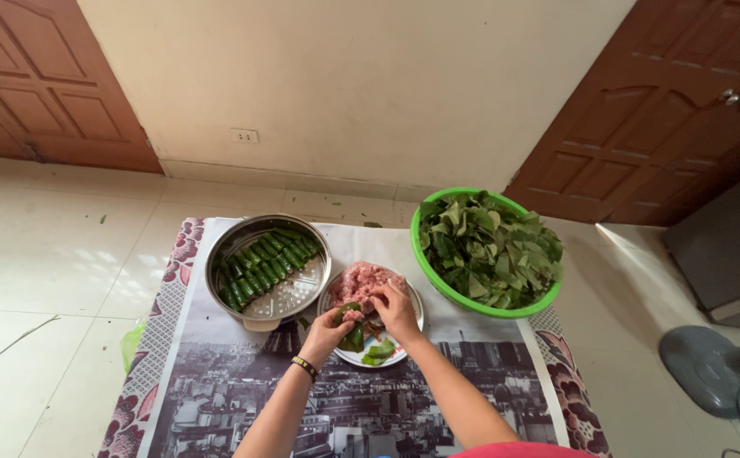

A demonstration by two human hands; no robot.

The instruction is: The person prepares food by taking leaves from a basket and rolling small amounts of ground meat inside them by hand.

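Observation:
My left hand (327, 331) holds a green leaf (350, 334) with a lump of pink minced meat on it, over a white plate (412, 297). My right hand (394, 308) pinches at the minced meat (359, 282) heaped on that plate, fingers bent down onto it. A few more leaves (378, 351) lie on the plate's near side. Left of the plate stands a metal steamer pan (260, 315) holding several rolled green leaf parcels (266, 261) in rows. A green plastic basket (451, 290) heaped with loose leaves (490, 246) sits to the right.
Everything rests on a low table (243, 399) covered with a printed cityscape sheet over a floral cloth. Tiled floor surrounds it. Brown wooden doors (658, 119) flank a cream wall. A fan base (709, 369) stands at right.

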